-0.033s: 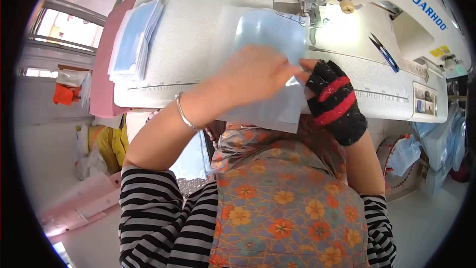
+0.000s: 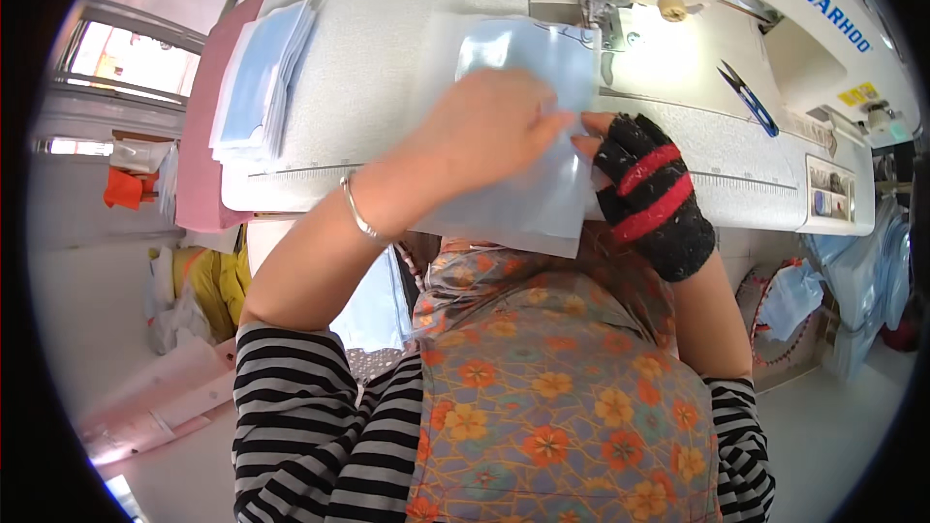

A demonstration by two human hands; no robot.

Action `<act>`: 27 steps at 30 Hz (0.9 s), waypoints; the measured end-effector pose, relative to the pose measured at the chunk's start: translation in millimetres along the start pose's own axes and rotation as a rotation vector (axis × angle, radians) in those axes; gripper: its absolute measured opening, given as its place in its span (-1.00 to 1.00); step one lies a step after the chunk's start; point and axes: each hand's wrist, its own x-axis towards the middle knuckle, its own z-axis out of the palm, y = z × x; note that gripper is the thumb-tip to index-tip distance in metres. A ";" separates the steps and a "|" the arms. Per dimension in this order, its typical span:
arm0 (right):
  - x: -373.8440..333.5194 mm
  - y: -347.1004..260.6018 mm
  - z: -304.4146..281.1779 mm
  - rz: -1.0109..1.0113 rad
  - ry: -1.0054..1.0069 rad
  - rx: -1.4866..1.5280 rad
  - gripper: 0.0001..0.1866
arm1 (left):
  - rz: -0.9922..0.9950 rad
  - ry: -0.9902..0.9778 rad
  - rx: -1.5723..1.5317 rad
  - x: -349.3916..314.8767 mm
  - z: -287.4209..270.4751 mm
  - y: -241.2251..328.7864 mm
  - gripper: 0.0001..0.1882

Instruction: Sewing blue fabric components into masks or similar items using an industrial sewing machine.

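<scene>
**Your left hand (image 2: 489, 126) has shifted slightly up and leftward over the glossy pale blue sheet (image 2: 538, 208)**

Its fingertips reach less far toward your right hand (image 2: 644, 184) than they did in the earlier frame, while the sheet lies much as it did. Your left hand is blurred, with its bare fingers bent over the middle of the sheet; you cannot tell whether they pinch it. Your right hand wears a black fingerless glove (image 2: 668, 244) with red stripes. Two of its bare fingertips stand apart from each other at the sheet's right edge, just beside your left fingertips, and whether they grip that edge cannot be told.

The sheet lies on the white sewing table (image 2: 373, 68) in front of you. Its upper right corner is beside the presser foot (image 2: 607, 66) of the sewing machine (image 2: 775, 0), and its lower end reaches past the table's front edge, above your floral apron (image 2: 562, 407). To your left, a stack of pale blue and white pieces (image 2: 260, 82) rests near the table's side. To your right, blue-handled thread snips (image 2: 751, 102) lie open-bladed on the table, and a small compartment tray (image 2: 830, 196) sits at its front right corner.
</scene>
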 end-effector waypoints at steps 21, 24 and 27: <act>17.7 -26.7 14.8 0.293 0.106 0.201 -0.67 | 0.096 0.472 -0.051 57.1 34.5 -56.7 -0.57; 16.2 -25.0 16.4 0.238 0.072 0.176 -0.58 | 0.135 0.476 0.013 65.5 34.2 -60.9 -0.62; 17.3 -26.5 16.5 0.192 0.044 0.069 -0.59 | 0.287 0.644 0.160 68.4 44.9 -63.0 -0.69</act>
